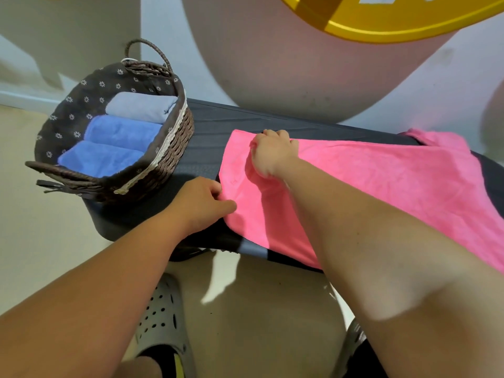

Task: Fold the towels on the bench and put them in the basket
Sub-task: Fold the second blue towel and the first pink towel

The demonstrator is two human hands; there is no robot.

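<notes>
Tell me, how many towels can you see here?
4. Three lie rolled in the basket: a grey towel at the back and two blue towels nearer. A pink towel is spread on the bench. More could be hidden underneath.

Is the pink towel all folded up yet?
No, the pink towel is still spread flat along the bench. The left hand and right hand grip its end.

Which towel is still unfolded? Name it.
The pink towel, spread flat across the bench under both hands. The grey towel and two blue ones are already rolled in the basket.
</notes>
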